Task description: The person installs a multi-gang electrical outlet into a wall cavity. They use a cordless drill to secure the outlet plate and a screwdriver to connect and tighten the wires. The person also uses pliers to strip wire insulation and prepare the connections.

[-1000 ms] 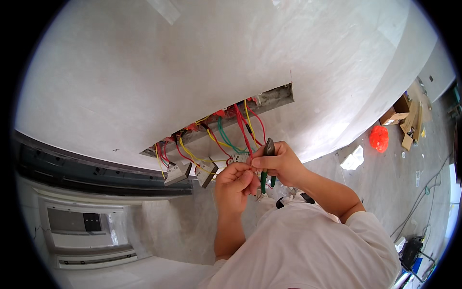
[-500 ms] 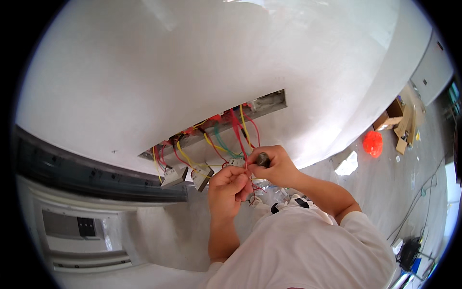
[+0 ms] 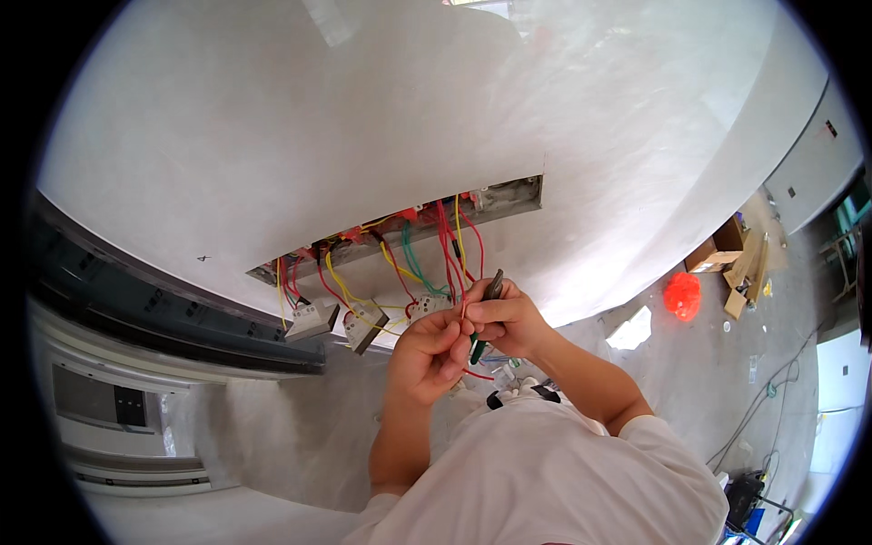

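My left hand [image 3: 425, 354] pinches the ends of red wires [image 3: 450, 250] that hang from a long slot [image 3: 513, 197] cut in the pale wall. Close against it, my right hand [image 3: 516, 322] has its thumb and forefinger at the same wires. Tucked in that right hand is a pair of pliers [image 3: 494, 287], metal head up, green handles below. A loose red wire end shows beneath my fingers. Just left of my hands, a grey-white socket module [image 3: 429, 307] hangs on wires. Two more modules, one [image 3: 365, 327] and another [image 3: 312, 321], dangle farther left.
Yellow wires [image 3: 338, 277] and green wires [image 3: 413, 256] also come out of the slot. Right of me on the floor lie a white piece [image 3: 629, 329], a red bag [image 3: 682, 296], a cardboard box [image 3: 717, 247] and cables [image 3: 758, 413]. A dark-framed opening [image 3: 182, 313] is at left.
The pliers have turned in my right hand, so the green handles now show below. My fingers have shifted on the red wires. The view has moved slightly.
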The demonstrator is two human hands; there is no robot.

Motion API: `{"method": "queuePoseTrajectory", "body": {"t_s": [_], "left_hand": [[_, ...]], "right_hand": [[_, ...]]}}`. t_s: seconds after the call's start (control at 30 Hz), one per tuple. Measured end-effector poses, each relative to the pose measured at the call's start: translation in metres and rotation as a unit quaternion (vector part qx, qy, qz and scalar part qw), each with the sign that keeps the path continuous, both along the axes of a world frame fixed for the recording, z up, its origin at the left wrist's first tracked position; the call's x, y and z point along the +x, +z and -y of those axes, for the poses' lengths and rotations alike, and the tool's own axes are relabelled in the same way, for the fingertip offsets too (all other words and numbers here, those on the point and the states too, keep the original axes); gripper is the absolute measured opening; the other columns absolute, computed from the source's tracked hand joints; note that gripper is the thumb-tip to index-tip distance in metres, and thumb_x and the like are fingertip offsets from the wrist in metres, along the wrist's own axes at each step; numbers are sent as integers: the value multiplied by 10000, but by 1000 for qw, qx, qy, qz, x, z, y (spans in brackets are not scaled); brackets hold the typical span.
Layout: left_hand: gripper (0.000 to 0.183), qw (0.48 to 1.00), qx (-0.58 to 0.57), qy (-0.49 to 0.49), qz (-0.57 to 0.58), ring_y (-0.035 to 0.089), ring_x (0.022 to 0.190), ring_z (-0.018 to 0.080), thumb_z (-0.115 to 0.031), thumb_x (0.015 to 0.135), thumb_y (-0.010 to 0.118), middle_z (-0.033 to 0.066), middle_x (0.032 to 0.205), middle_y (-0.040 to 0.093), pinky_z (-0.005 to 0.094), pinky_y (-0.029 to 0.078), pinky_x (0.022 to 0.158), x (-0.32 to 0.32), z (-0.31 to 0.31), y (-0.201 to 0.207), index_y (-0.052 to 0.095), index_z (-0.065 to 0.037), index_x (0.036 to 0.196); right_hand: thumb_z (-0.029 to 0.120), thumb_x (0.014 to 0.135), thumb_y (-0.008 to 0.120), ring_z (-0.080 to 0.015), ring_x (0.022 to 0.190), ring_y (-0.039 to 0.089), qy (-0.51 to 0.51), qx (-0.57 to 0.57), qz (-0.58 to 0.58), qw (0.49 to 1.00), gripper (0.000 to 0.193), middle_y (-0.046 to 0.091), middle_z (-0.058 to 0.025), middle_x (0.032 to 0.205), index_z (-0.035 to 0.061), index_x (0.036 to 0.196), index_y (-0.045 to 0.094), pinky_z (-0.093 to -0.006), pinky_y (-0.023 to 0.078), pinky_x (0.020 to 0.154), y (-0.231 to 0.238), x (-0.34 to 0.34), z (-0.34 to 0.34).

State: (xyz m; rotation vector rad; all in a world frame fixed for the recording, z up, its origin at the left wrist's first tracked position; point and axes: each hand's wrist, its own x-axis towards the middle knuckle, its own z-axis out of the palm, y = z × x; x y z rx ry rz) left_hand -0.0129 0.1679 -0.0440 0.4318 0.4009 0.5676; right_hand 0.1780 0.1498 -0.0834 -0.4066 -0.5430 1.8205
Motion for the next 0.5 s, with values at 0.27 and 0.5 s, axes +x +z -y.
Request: {"method": "queuePoseTrajectory", "body": {"t_s": [0.27, 0.5], "left_hand": [[179, 998, -13, -22, 56, 504, 453, 135, -148, 1051, 577, 101, 763, 631, 252, 394, 394, 5, -2, -4, 615, 21, 1094], [168, 998, -43, -23, 49, 515, 461, 148, -120, 1048, 569, 112, 767, 636, 268, 409, 389, 7, 0, 0, 610, 23, 1127]], "right_hand": [[55, 858, 739, -95, 566, 536, -45, 25, 7, 999, 72, 680, -93, 742, 1, 887, 701, -225, 307, 473, 9, -1, -3], [93, 868, 737, -86, 635, 597, -117, 60, 117, 984, 104, 693, -61, 751, 5, 868, 683, -230, 390, 523, 13, -3, -2]]}}
